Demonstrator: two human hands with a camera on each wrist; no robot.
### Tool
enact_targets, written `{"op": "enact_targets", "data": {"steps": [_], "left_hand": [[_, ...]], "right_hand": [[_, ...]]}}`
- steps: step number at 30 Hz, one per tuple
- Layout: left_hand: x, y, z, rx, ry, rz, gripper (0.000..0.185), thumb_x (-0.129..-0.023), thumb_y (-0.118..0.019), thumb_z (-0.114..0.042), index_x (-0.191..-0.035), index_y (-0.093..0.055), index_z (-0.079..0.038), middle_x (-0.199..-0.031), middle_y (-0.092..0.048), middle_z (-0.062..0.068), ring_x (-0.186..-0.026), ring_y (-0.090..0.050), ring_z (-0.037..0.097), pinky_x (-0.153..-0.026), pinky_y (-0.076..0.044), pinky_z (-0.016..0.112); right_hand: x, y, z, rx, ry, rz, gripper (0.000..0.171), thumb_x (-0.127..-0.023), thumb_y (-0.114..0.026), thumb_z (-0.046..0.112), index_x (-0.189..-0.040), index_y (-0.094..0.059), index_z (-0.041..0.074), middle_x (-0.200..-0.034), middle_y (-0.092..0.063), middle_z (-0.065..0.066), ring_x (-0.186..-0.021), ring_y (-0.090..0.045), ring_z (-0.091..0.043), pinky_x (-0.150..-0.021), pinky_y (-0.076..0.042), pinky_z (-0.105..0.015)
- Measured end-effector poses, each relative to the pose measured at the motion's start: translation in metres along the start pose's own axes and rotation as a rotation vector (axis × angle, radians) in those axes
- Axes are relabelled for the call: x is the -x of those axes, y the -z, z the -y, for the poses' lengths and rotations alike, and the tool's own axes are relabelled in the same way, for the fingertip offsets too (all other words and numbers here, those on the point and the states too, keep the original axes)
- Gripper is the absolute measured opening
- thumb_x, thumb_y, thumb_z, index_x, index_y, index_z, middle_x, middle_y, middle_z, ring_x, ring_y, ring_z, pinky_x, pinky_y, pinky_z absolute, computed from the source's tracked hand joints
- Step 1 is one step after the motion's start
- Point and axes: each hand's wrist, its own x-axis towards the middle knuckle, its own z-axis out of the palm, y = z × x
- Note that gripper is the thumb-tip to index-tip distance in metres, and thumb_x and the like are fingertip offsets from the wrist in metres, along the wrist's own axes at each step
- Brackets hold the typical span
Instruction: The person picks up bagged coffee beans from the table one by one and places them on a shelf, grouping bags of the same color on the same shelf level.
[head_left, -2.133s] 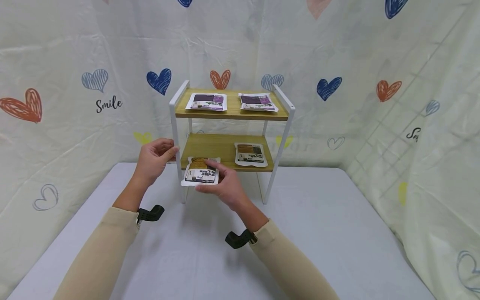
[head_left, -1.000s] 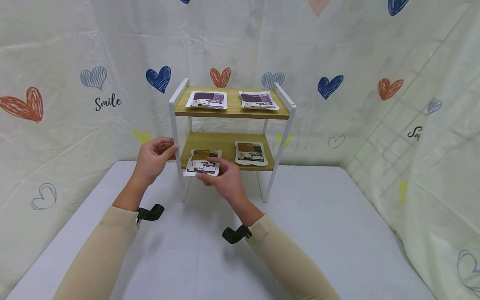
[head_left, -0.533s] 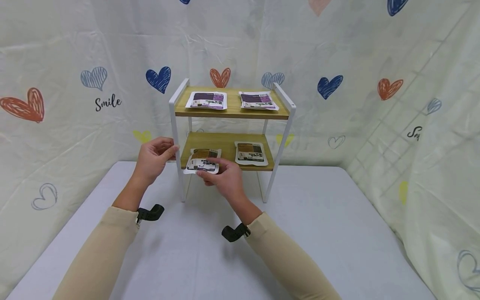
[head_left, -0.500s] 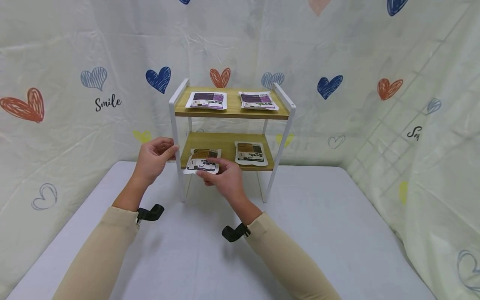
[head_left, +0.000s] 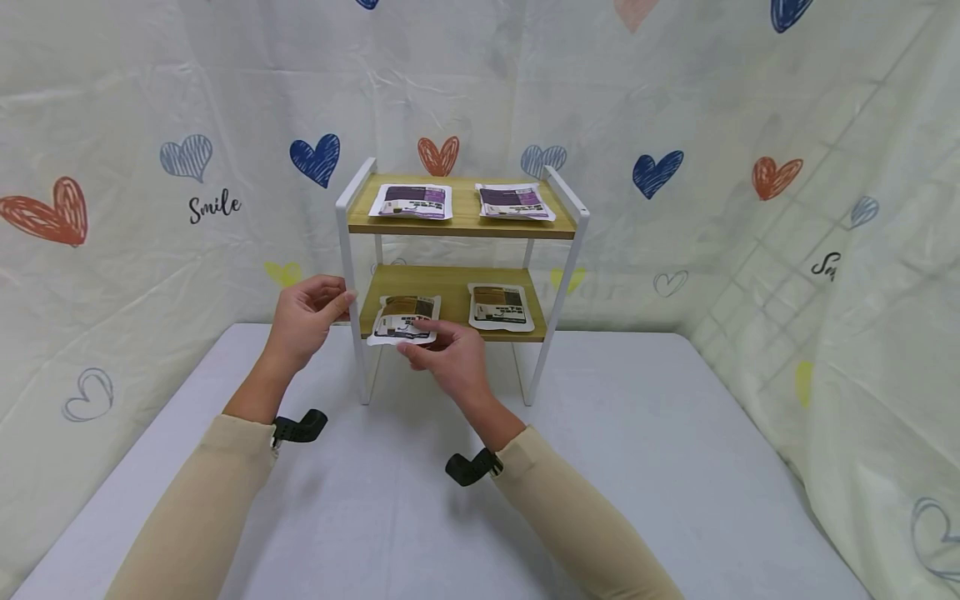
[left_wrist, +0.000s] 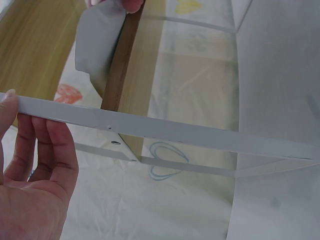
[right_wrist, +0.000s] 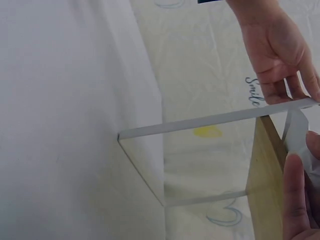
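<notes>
A white-framed rack (head_left: 567, 250) with two wooden shelves stands at the back of the table. My left hand (head_left: 330, 305) grips its front-left post (head_left: 349, 275); the left wrist view shows my fingers (left_wrist: 47, 150) behind that post (left_wrist: 165, 131). A brown-labelled pouch (head_left: 405, 320) lies on the lower shelf (head_left: 450, 287) at its front left, its near edge overhanging. My right hand (head_left: 422, 340) pinches that near edge. In the right wrist view my thumb (right_wrist: 295, 200) lies on the pouch (right_wrist: 298, 134) beside the shelf's edge (right_wrist: 262, 185).
A second brown pouch (head_left: 500, 306) lies on the lower shelf's right half. Two purple pouches (head_left: 412, 201) (head_left: 516, 202) lie on the top shelf. The rack stands on a white table (head_left: 637, 467), with a heart-printed curtain (head_left: 150, 167) behind and to the right.
My right hand has lifted the brown pouch from in front of the rack and slid it onto the lower shelf's front left. My left hand has stayed on the post.
</notes>
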Motion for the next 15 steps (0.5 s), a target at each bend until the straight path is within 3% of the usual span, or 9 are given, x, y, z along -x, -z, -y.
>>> {"op": "enact_targets", "data": {"steps": [15], "left_hand": [[-0.0002, 0.0002, -0.003, 0.032, 0.003, 0.001, 0.027, -0.097, -0.072, -0.021, -0.118, -0.071, -0.004, -0.098, -0.071, -0.017, -0.087, -0.071, 0.005, -0.076, -0.061, 0.018]], "right_hand": [[-0.0081, -0.0025, -0.0006, 0.036, 0.044, -0.051, 0.035, -0.08, -0.089, 0.019, -0.113, -0.08, 0.012, -0.085, -0.077, -0.016, -0.06, -0.072, -0.02, -0.063, -0.064, -0.032]]}}
